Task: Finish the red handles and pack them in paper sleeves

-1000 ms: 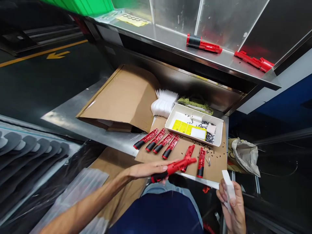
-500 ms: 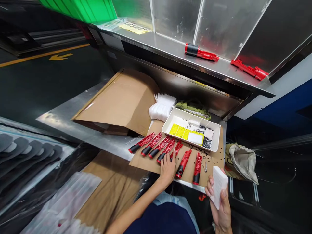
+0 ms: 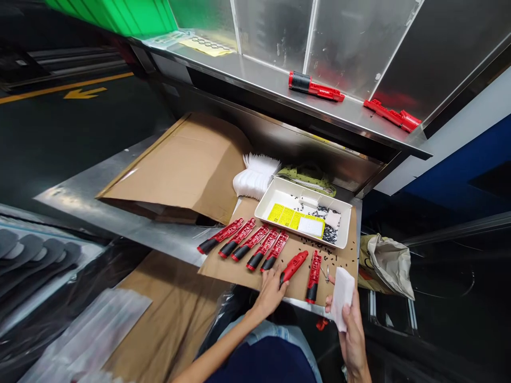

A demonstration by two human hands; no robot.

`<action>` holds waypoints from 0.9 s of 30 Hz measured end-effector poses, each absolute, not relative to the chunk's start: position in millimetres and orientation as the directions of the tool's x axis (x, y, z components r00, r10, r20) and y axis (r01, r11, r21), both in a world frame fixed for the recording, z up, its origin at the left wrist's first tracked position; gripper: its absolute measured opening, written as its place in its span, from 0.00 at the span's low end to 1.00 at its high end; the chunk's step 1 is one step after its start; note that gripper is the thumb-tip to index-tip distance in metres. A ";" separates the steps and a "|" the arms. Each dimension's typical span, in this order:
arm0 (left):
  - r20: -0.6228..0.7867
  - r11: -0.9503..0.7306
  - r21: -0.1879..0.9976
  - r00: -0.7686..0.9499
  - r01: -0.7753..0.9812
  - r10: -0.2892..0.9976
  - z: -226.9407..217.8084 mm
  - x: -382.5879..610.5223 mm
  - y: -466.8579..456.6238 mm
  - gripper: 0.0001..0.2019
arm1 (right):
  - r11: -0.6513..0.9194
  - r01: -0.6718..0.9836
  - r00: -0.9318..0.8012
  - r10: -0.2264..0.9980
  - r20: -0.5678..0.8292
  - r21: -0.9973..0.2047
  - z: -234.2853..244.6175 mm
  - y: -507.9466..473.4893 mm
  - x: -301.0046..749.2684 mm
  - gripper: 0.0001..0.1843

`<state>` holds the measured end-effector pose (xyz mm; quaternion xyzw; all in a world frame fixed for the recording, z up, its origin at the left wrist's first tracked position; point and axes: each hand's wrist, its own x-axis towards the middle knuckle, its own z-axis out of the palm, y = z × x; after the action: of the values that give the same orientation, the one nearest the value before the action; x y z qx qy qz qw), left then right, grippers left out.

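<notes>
My left hand (image 3: 272, 292) is at the lower end of a red and black plastic housing half (image 3: 294, 267), its fingers and thumb around that end. To its left, several similar housing halves (image 3: 260, 250) lie slanted in a row, hollow side up. Another housing half (image 3: 314, 276) rests on the right, near a small metal tool (image 3: 327, 273). My right hand (image 3: 352, 332) is closed on a white folded pad (image 3: 343, 298), held upright past the front right edge of the table.
A white tray (image 3: 261, 210) holds small black parts and yellow label sheets; more black parts are scattered on the cardboard (image 3: 223, 271). Behind are a stack of white sheets (image 3: 257, 175) and a green pouch (image 3: 307, 178). A large cardboard box (image 3: 171, 165) stands left. Two red pieces lie on the shelf (image 3: 247, 80).
My left hand has gone from the housing half at the row's right end to the one beside it. That first piece now lies lined up with the row. The white pad has turned slightly.
</notes>
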<state>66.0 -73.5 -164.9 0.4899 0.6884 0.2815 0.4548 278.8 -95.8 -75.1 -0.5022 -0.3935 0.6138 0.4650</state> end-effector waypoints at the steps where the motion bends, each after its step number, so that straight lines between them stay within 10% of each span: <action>1: -0.389 0.387 0.858 -0.067 0.337 0.919 -159.6 62.4 -76.4 0.30 | -0.218 -0.088 -0.054 0.975 -0.214 -0.972 -75.2 -92.8 277.0 0.32; 12: -0.419 0.511 0.672 0.294 -0.536 0.859 -50.4 66.7 -87.0 0.40 | 0.433 0.702 -0.174 0.874 0.454 -0.565 -33.6 -9.5 241.6 0.23; 27: -0.440 0.422 0.772 0.080 -0.475 0.894 -39.4 77.2 -81.7 0.42 | 0.562 0.695 -0.321 0.801 0.505 -0.449 -25.3 -40.3 225.0 0.23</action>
<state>77.2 -81.7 -39.4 0.2231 0.4699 0.4889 0.7003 225.0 -40.3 -25.3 -0.4621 -0.8092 0.0749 0.3550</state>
